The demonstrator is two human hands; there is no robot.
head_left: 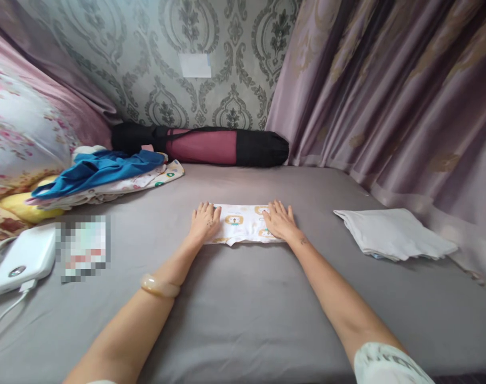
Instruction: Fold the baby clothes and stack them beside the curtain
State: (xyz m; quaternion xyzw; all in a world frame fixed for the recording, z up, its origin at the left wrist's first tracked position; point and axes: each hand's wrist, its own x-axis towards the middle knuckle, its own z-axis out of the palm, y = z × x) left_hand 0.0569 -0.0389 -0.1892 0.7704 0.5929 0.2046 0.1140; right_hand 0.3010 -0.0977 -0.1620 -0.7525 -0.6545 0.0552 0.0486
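Observation:
A white cloth [245, 224] with brown and orange animal prints lies folded into a flat strip on the grey sheet [243, 304]. My left hand [206, 220] rests palm down on its left end, fingers spread a little and pointing away from me. On the right end lies my right hand [280, 220], also flat with its fingers apart. Neither hand grips the cloth. The near edge of the cloth is slightly uneven between them.
Folded white cloth [395, 232] lies at the right. At the left are piled clothes [106, 173], a white power bank [24, 258] with a cable and a blurred-out item [85, 248]. A black and maroon bag [202, 145] lies along the wall, beside curtains [347, 80].

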